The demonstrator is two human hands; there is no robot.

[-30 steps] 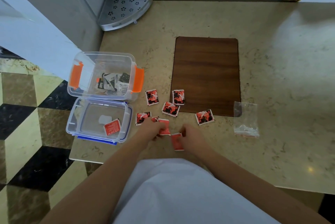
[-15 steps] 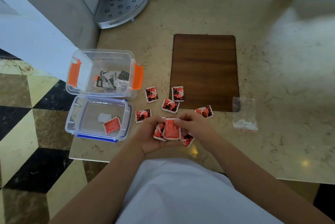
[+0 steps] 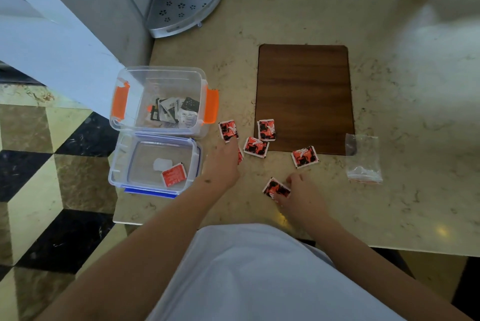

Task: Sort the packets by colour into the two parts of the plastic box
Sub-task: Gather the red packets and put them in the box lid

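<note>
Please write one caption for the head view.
Both hands gather red packets beside the plastic box.

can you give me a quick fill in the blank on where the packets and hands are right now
1. The black and white packets lie in the clear box with ____ clips.
2. One red packet lies in the upturned ____ beside that box.
3. The right hand touches a red and black packet on the ____ counter.

Missing words: orange; lid; marble

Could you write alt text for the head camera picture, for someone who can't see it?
A person's left hand and right hand reach for red packets scattered on a marble table, beside a clear box of black-and-white packets and its lid.
</note>
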